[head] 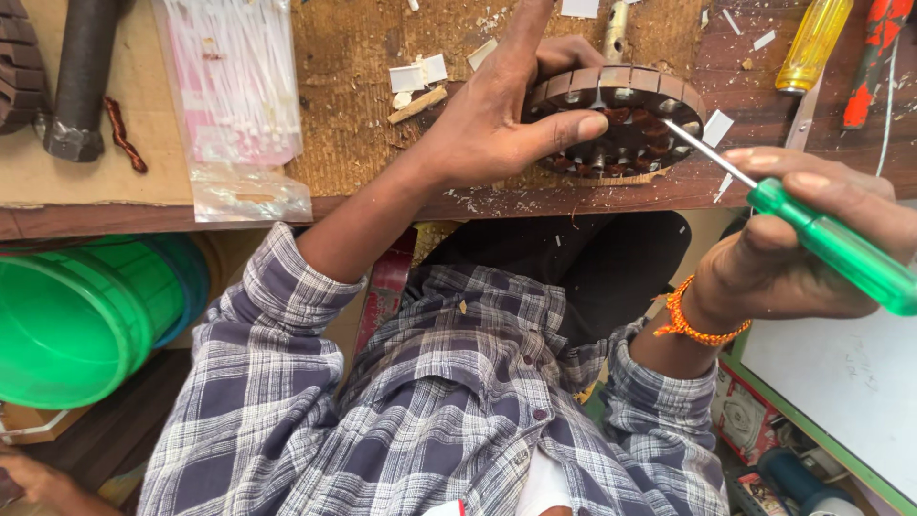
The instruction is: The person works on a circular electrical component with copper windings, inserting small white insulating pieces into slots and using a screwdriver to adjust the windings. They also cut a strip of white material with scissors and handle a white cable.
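A round motor stator [638, 113] with copper windings lies on the wooden bench near its front edge. My left hand [497, 115] grips the stator's left side, thumb laid across its face. My right hand [802, 239] holds a screwdriver with a green transparent handle [841, 250]. Its thin metal shaft [702, 143] points up-left, and the tip sits inside the stator's winding slots on the right side.
A clear bag of white strips [234, 91] and a dark metal shaft [81, 72] lie at the left of the bench. A yellow-handled tool [812, 43] and a red one [874, 57] lie at the right. Below the bench stands a green bucket [76, 315]. White paper scraps litter the bench.
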The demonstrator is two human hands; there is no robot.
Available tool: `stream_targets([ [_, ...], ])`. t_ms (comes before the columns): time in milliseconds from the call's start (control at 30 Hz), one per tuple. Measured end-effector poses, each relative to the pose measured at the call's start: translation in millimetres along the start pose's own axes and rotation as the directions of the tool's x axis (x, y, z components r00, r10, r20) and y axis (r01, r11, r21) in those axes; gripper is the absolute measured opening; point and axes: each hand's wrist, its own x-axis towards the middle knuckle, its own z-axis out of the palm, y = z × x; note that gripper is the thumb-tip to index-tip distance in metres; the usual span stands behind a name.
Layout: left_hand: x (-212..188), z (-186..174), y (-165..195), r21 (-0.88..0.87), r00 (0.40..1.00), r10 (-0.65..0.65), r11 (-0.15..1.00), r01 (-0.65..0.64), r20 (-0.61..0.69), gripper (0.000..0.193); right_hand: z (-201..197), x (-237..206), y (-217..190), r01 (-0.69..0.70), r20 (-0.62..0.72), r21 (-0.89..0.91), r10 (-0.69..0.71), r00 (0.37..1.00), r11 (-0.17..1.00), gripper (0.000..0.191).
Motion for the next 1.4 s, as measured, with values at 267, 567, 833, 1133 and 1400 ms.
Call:
stream_targets([
  [267, 1.3, 3.3, -4.6, 0.021, 0.998, 0.06, 0.998, -0.059, -0.012, 0.098, 13.5, -9.0, 15.7, 0.014, -0.117, 0.028, -0.01, 0.993, 1.0, 0.051],
  [567, 5.1, 6.1, -7.2, 0.075, 0.986, 0.166, 0.984, -0.163, -0.032, 0.098, 22.2, -10.2, 7.2, -0.002, -0.087, 0.019, 0.003, 0.996, 1.0, 0.046],
  [833, 8.7, 13.9, -13.5, 0.209, 0.961, 0.261, 0.948, -0.238, -0.088, 0.102, 23.1, -3.4, -0.9, 0.169, -0.054, -0.187, -0.182, 0.982, 0.968, 0.043],
  [1133, 12.9, 19.2, -15.5, 0.095, 0.962, 0.258, 0.964, -0.249, -0.091, 0.082, 6.6, 16.8, -26.7, -0.172, 0.11, -0.161, 0.191, 0.975, 0.972, 0.046],
  [1400, 7.9, 20.6, -11.8, 0.226, 0.929, 0.328, 0.931, -0.287, -0.17, 0.049, -4.6, 22.0, -7.3, -0.323, 0.194, -0.085, 0.334, 0.922, 0.942, 0.035],
])
